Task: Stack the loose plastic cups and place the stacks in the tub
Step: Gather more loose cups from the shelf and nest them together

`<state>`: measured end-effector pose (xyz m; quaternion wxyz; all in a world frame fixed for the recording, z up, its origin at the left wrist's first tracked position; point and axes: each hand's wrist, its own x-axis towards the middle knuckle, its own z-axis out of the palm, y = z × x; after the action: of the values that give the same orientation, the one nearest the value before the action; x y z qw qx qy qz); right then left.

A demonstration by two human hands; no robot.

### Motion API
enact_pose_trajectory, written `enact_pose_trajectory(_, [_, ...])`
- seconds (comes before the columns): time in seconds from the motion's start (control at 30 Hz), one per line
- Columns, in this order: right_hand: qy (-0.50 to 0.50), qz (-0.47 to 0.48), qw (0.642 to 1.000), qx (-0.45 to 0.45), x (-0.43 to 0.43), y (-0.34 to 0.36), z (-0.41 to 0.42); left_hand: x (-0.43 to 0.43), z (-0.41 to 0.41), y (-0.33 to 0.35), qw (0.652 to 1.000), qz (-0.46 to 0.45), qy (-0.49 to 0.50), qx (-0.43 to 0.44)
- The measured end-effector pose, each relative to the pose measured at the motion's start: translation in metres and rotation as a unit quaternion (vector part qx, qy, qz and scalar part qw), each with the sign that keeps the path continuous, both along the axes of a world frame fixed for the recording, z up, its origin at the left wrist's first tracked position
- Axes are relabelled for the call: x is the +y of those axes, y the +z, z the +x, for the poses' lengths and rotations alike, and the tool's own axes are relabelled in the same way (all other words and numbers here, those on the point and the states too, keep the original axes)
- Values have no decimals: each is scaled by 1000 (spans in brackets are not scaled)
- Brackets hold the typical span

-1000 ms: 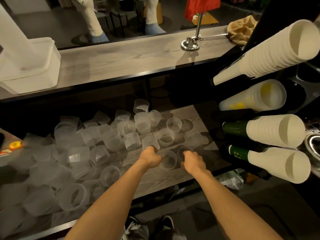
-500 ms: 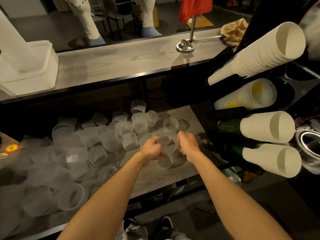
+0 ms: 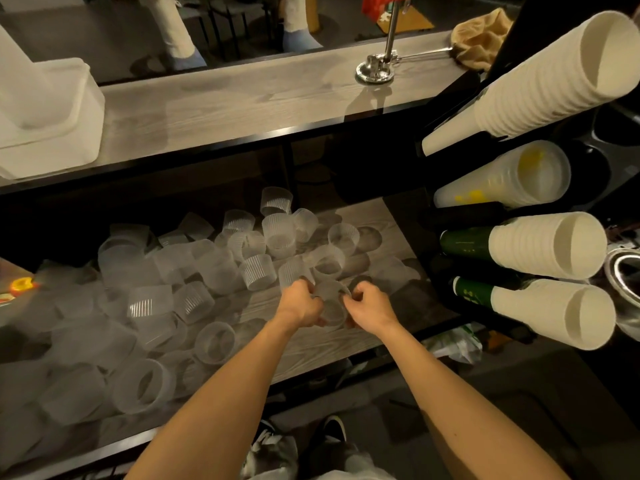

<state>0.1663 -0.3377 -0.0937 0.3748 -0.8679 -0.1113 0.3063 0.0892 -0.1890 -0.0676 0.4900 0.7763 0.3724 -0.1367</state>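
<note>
Several loose frosted plastic cups (image 3: 214,265) lie scattered over the lower wooden shelf (image 3: 388,233). My left hand (image 3: 302,304) and my right hand (image 3: 370,308) are close together over the shelf's right part. Between them they hold clear plastic cups (image 3: 330,299), one pressed against another; how many is unclear. The white plastic tub (image 3: 76,133) stands on the upper counter at the far left, with a tall stack of cups (image 3: 20,81) leaning in it.
A rack on the right holds sideways stacks of white paper cups (image 3: 540,88), (image 3: 547,244), (image 3: 554,313) and clear cups (image 3: 509,178). A metal stand base (image 3: 375,69) and a tan cloth (image 3: 481,36) sit on the upper counter (image 3: 225,105). My shoes (image 3: 332,431) are below.
My hands grasped cups on the shelf, lifted them and came together; now they have lowered a little, with the cups still pressed between them.
</note>
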Motion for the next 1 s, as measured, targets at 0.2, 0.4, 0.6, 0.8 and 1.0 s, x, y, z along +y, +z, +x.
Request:
enact_pose_trajectory(0.2, [11, -15, 1000, -13, 3, -2, 1, 0, -2, -5, 1000, 25, 14, 4])
enact_pose_trajectory(0.4, [47, -89, 994, -36, 4, -12, -3, 2, -7, -15, 999, 1, 27, 37])
enact_pose_trajectory(0.6, [10, -80, 994, -69, 2, -9, -1, 1, 1, -5, 970, 226, -37, 86])
enact_pose_trajectory(0.8, [-72, -54, 987, -135, -13, 5, 16, -14, 34, 11, 959, 276, -65, 7])
enact_pose_trajectory(1.0, [-100, -92, 981, -141, -29, 6, 32, -34, 63, 3, 982, 148, -107, -38])
